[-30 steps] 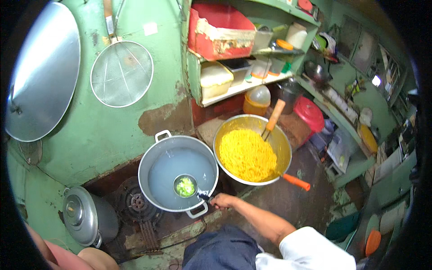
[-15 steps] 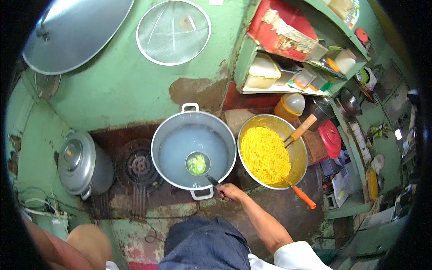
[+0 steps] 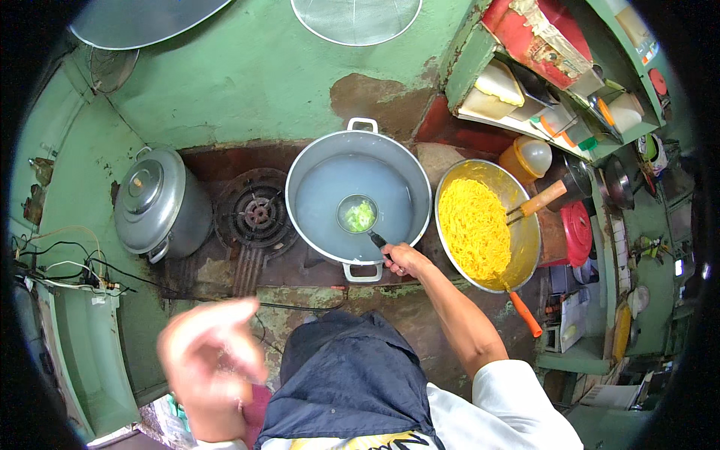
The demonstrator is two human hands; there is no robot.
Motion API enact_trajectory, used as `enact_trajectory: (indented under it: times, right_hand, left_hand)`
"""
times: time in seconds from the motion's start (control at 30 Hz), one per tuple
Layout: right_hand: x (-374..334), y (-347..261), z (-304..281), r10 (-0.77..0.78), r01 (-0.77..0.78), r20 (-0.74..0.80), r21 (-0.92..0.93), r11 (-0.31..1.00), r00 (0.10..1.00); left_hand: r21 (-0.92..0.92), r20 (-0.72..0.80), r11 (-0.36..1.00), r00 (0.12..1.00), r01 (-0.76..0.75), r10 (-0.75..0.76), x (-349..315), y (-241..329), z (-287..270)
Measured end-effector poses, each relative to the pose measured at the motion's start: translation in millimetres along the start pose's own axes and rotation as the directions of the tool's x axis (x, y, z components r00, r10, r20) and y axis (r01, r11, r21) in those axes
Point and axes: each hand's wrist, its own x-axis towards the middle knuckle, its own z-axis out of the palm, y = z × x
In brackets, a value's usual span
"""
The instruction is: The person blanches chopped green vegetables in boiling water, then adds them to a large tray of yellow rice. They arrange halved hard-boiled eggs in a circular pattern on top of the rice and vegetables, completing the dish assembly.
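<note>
My right hand point(image 3: 406, 259) is closed round the black handle of a small round strainer point(image 3: 347, 223). The strainer's bowl is over the cloudy bluish water in a big grey pot point(image 3: 426, 187) and holds chopped pale green pieces point(image 3: 361, 216), perhaps vegetables. Raised at the lower left, my left hand point(image 3: 214, 349) is smeared by motion, so its fingers are unclear. Right of the pot stands a metal bowl point(image 3: 529, 247) of yellow noodles point(image 3: 474, 229). Leaning in that bowl are a wooden-handled fork point(image 3: 534, 202) and a utensil with an orange handle point(image 3: 526, 315).
Left of the pot is a gas burner point(image 3: 257, 214), then a lidded metal pot point(image 3: 161, 206). Cables point(image 3: 90, 266) hang at the far left. A red lidded container point(image 3: 576, 232) and a yellow tub point(image 3: 523, 161) stand behind the noodles, below a cluttered green shelf point(image 3: 469, 82).
My left hand has come up into view at the lower left. My right hand still grips the strainer over the water. The whole view has shifted, placing the pots higher and further right.
</note>
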Motion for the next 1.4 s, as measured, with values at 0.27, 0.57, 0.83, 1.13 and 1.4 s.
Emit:
enact_trajectory:
  times: [0.27, 0.57, 0.83, 1.13, 1.4]
  right_hand:
    - [-14, -17, 20, 0.033, -0.053, 0.090, 0.239, 0.970, 0.995]
    - [-58, -3, 36, -0.168, 0.099, 0.111, 0.458, 0.883, 0.980]
    - [-49, 6, 31, -0.114, 0.093, 0.039, 0.363, 0.927, 0.993]
    - [-51, 28, 17, -0.031, 0.048, -0.072, 0.247, 0.968, 0.997]
    - [-24, -6, -35, -0.005, -0.057, -0.116, -0.521, 0.852, 0.993]
  left_hand:
    - [0.347, -0.426, 0.015, 0.172, 0.938, -0.888, -342, -330, -34]
    - [-0.669, -0.290, -0.048, -0.320, 0.742, -0.902, -471, -287, -39]
    - [-0.406, -0.417, 0.345, 0.164, 0.846, -0.894, -332, -309, -43]
    - [-0.428, -0.316, 0.125, -0.019, 0.895, -0.948, -300, -320, -27]
    - [-0.485, -0.199, 0.163, 0.074, 0.859, -0.977, -345, -331, -41]
